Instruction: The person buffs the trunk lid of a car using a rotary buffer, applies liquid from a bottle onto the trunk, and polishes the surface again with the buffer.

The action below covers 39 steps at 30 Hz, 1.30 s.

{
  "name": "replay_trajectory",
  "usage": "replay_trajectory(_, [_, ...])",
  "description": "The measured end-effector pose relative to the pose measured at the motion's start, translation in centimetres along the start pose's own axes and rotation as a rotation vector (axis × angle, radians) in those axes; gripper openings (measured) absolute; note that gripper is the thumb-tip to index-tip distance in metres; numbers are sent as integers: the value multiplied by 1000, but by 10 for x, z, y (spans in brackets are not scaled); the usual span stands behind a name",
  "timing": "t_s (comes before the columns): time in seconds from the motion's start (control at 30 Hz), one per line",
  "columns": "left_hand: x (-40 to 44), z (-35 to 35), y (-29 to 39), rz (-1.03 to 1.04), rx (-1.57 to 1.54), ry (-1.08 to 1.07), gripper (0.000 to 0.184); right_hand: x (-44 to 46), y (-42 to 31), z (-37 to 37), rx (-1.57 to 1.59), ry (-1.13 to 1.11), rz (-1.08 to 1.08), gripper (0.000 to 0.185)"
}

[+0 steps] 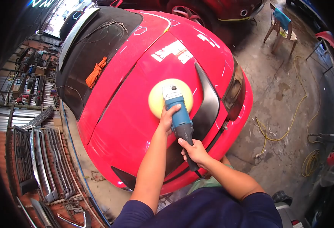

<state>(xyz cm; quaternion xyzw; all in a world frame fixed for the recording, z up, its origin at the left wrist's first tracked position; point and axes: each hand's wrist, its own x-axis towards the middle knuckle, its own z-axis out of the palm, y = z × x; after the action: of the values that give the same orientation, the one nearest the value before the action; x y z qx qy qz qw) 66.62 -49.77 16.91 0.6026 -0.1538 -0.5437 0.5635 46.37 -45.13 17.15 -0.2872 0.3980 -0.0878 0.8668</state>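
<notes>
A blue and black power polisher is held in both hands over the hood of a red car. Its round yellow foam pad lies against the glossy red panel, and its edge looks blurred. My left hand wraps around the blue body just behind the metal head. Farther back, my right hand grips the black rear handle, thumb on top. The undersides of the fingers are partly hidden. Beside the pad runs a curved black trim piece.
An orange glove lies on the dark windshield. Car grilles and parts stand at the left. A yellow hose trails over the concrete floor at the right. Behind it is a chair with a blue cloth.
</notes>
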Motion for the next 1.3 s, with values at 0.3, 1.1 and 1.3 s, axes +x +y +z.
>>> replay_trajectory(0.3, [56,-1,19,-41,-234,-65,50,27,-82,-13,-219,-7,-40,55])
replay_trajectory(1.1, [215,94,34,129,-515,-295,54,86,-221,-70,-577,274,-156,50])
replay_trajectory(1.3, [214,105,39,163,-579,-252,52,85,-226,-67,-623,343,-181,48])
